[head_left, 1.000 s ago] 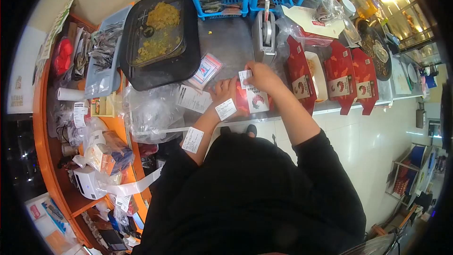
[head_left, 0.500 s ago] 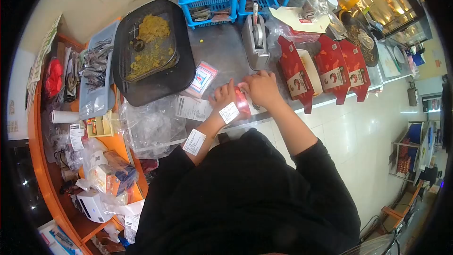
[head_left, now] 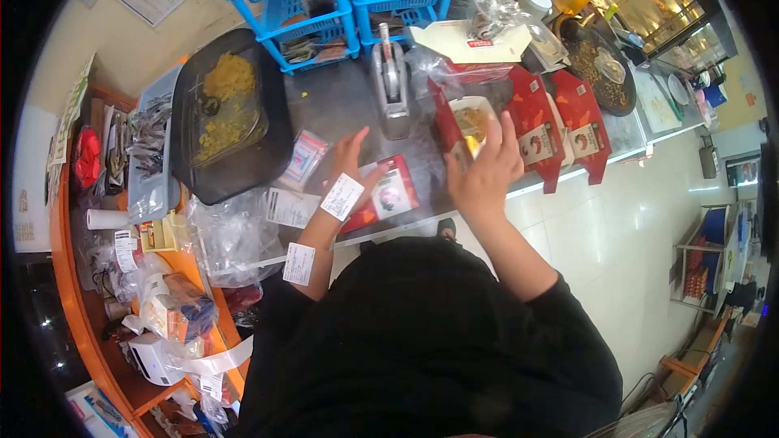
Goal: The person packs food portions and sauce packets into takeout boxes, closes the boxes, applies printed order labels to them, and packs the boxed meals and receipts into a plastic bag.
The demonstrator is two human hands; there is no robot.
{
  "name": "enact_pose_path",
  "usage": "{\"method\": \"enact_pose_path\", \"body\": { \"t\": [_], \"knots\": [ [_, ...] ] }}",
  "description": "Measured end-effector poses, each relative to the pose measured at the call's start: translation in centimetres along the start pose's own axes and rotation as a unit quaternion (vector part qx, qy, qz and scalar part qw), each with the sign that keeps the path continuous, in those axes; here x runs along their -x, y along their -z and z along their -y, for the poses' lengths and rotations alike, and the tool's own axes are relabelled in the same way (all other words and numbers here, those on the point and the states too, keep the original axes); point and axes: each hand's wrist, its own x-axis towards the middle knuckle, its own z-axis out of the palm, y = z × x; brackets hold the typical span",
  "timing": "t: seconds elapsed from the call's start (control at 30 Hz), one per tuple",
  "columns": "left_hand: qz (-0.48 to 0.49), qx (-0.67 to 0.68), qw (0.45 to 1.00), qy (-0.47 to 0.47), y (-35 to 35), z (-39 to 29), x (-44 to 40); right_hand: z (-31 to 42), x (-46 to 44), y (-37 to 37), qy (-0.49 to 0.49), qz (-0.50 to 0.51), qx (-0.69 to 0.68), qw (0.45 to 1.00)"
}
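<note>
My left hand (head_left: 355, 174) is open over the counter's front edge, with fingers spread and two white printed labels stuck on its wrist and forearm. Beside it, partly under its thumb, lies a flat red piece of printed packaging (head_left: 395, 195) with a white panel. My right hand (head_left: 487, 169) is raised, fingers stretched apart, in front of an open red food box (head_left: 445, 118) holding yellowish food (head_left: 471, 123). It hides the box's front; whether it touches the box I cannot tell. Two more red boxes (head_left: 531, 126) stand just to its right.
A black tray (head_left: 276, 142) holding a clear container of yellow food is on the left. A tape dispenser (head_left: 393, 101) stands mid-counter before blue basket racks (head_left: 320, 32). Plastic bags (head_left: 231, 235) lie front left; a dark pan (head_left: 625, 97) sits far right.
My hands have separated from the red packaging, which now lies flatter with its white panel showing. My right hand has moved right to the open box. The camera view has shifted.
</note>
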Motion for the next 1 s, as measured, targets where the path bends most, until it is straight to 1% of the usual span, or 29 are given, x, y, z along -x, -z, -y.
{"method": "enact_pose_path", "body": {
  "t": [0.03,0.07,0.1,0.13,0.2,0.23,0.33,0.37,0.4,0.47,0.5,0.6,0.63,0.67,0.73,0.77,0.87,0.9,0.97,1.0],
  "knots": [
    [0.008,0.055,0.998,0.006,-0.4,-0.8,-0.8,-2.0,0.0,1.0,-0.050,0.047,-0.014,0.998],
    [0.016,0.110,0.994,0.010,-1.0,-1.6,-1.7,-5.0,0.4,1.4,-0.117,0.171,-0.067,0.976],
    [0.022,0.138,0.990,0.017,-1.8,-2.4,-2.5,-6.7,0.7,2.1,-0.134,0.219,-0.115,0.960],
    [0.016,0.102,0.994,-0.017,-2.4,-3.2,-3.3,-8.4,0.9,2.8,-0.154,0.265,-0.159,0.938],
    [0.008,0.031,0.996,-0.080,-3.7,-4.5,-4.4,-10.5,1.7,4.1,-0.103,0.217,-0.234,0.942],
    [-0.009,0.019,0.994,-0.104,-4.8,-4.5,-4.7,-11.7,1.7,4.5,-0.100,0.212,-0.235,0.943],
    [0.015,-0.068,0.991,-0.116,-7.3,-5.1,-5.5,-14.0,1.0,5.3,-0.086,0.194,-0.238,0.948],
    [-0.007,-0.064,0.991,-0.117,-8.2,-5.5,-5.6,-14.0,0.5,5.8,-0.048,0.135,-0.154,0.978],
    [-0.032,-0.102,0.990,-0.087,-9.1,-6.1,-5.4,-14.0,0.8,5.6,-0.046,0.108,-0.055,0.992],
    [-0.086,-0.176,0.980,-0.031,-10.5,-7.1,-4.7,-14.2,1.4,4.7,-0.040,0.048,0.143,0.988],
    [-0.071,-0.198,0.976,-0.058,-10.9,-6.8,-4.7,-14.5,1.9,4.2,-0.057,0.097,0.179,0.977],
    [0.039,-0.197,0.979,0.036,-13.1,-5.5,-4.3,-14.3,3.3,2.8,-0.106,0.162,0.200,0.961],
    [0.062,-0.212,0.975,0.030,-13.6,-5.0,-4.1,-14.9,3.7,2.3,-0.126,0.205,0.194,0.951],
    [0.077,-0.186,0.978,0.046,-14.0,-4.5,-4.1,-16.0,4.1,1.5,-0.170,0.255,0.134,0.942],
    [0.108,-0.133,0.982,0.076,-14.6,-3.4,-4.2,-17.8,4.1,0.2,-0.253,0.345,0.010,0.904],
    [0.142,-0.127,0.976,0.105,-14.6,-2.7,-4.4,-18.2,4.1,-0.2,-0.256,0.338,-0.023,0.905],
    [0.227,-0.032,0.950,0.211,-14.6,-1.2,-5.4,-19.2,3.7,-1.3,-0.271,0.327,-0.091,0.901],
    [0.256,-0.044,0.946,0.196,-15.2,1.1,-5.9,-19.0,3.4,-1.3,-0.295,0.330,-0.098,0.891],
    [0.278,-0.007,0.943,0.184,-16.1,5.0,-6.5,-18.8,2.4,-1.1,-0.339,0.331,-0.111,0.873],
    [0.289,0.011,0.941,0.176,-16.2,5.7,-6.8,-19.2,2.6,-1.4,-0.328,0.298,-0.129,0.887]
  ]
}}
